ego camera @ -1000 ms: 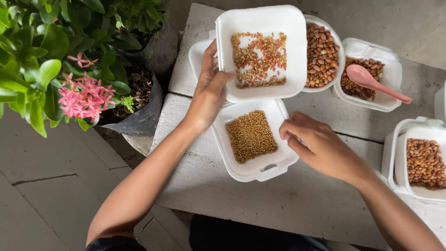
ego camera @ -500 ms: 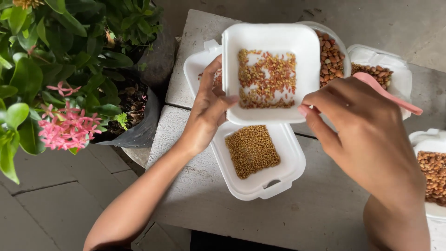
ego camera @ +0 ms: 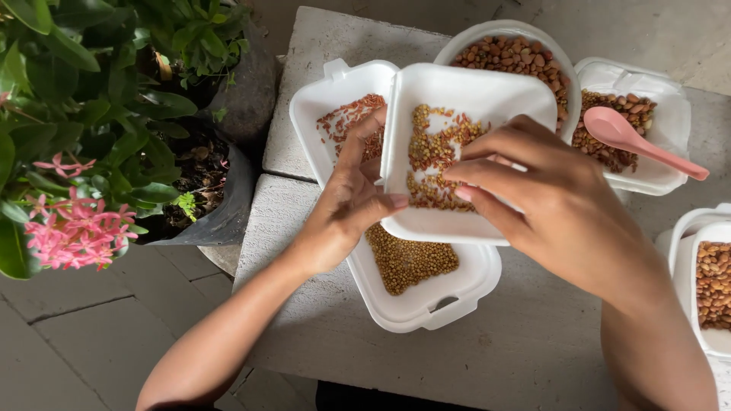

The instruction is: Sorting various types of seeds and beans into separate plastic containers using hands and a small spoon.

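The left hand (ego camera: 352, 202) grips the edge of a white foam tray (ego camera: 464, 152) of mixed seeds, held over a foam box (ego camera: 426, 297) of yellowish grain, while the right hand (ego camera: 548, 198) pinches into the tray, bean bowl (ego camera: 506, 53) and pink spoon (ego camera: 636, 137) behind it.

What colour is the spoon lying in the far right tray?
Pink: the plastic spoon in the white foam tray, head view.

lower seed tray (ego camera: 426, 289) half hidden by held tray (ego camera: 464, 99), bean tray (ego camera: 704, 266) cut off at right edge
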